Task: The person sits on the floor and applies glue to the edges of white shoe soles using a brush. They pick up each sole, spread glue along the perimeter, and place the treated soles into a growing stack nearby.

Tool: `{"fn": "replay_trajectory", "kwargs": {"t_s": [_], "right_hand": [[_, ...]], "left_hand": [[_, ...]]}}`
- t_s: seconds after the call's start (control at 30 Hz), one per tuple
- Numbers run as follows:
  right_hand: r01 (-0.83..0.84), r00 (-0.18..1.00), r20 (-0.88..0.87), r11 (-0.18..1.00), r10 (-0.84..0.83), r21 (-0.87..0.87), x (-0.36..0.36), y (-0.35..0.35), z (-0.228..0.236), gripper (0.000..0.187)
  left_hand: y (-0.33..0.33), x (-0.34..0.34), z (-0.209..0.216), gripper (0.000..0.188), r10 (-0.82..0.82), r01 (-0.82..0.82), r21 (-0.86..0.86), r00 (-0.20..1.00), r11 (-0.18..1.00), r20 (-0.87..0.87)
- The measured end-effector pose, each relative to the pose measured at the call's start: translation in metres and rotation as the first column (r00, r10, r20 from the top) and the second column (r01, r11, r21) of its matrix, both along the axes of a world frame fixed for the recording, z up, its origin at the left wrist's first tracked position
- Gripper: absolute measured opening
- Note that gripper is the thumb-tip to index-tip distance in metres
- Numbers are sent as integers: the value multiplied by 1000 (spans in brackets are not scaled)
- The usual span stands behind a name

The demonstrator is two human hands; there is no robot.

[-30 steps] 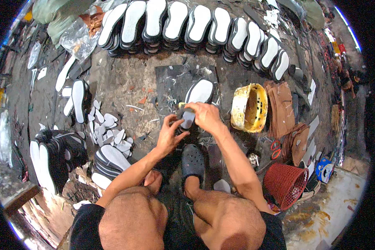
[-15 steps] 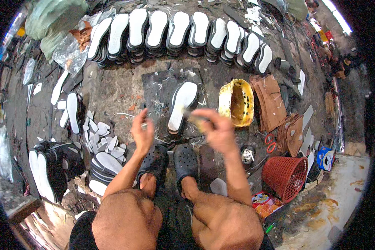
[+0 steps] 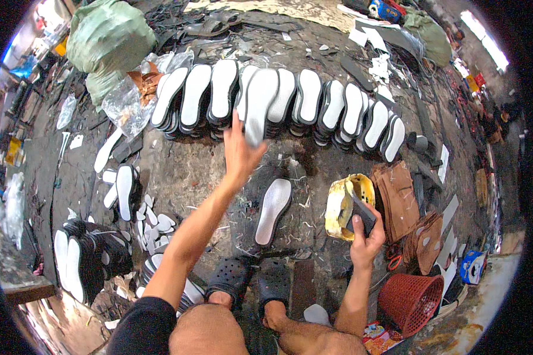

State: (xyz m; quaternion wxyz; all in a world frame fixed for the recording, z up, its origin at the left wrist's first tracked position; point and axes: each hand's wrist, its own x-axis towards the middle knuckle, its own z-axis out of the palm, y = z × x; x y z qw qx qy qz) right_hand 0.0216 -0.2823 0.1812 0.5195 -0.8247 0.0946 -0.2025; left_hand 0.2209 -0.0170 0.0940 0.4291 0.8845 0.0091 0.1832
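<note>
My left hand (image 3: 243, 154) is stretched forward to the row of stacked soles, its fingers and thumb around the heel end of a white-topped shoe sole (image 3: 260, 103). This sole is tilted up above the row and slightly blurred. My right hand (image 3: 367, 239) grips a flat dark grey piece (image 3: 362, 214) at the mouth of a yellow-smeared tub (image 3: 337, 216); the piece's far end reaches over the tub's opening. Between my hands, a single sole (image 3: 274, 210) lies on a dark mat, its pale top looking greyish and shiny.
Beyond my hands runs a curved row of sole stacks (image 3: 311, 97). More soles (image 3: 74, 269) stand at the left near small white pieces (image 3: 154, 228). Brown sheets (image 3: 397, 192), orange-handled scissors (image 3: 394, 262) and a red basket (image 3: 410, 303) are at the right.
My left hand has moved forward to the row and taken hold of a sole. My right hand has left the sole on the mat and moved right to the tub. The view has tilted up.
</note>
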Motion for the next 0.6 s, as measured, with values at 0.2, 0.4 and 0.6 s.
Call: {"fn": "replay_trajectory", "kwargs": {"t_s": [0.2,0.4,0.6], "right_hand": [[19,1000,0,1000,-19,6,-4,-7,-10,30],[3,999,46,1000,-4,16,19,3,-10,36],[-174,984,-50,983,171,-51,73,24,-26,38]], "left_hand": [[-5,52,-7,92,34,-52,251,997,967,74],[-26,-199,-68,87,-340,387,110,890,916,-304],[-5,-224,-97,76,-375,385,-20,884,923,-278]]}}
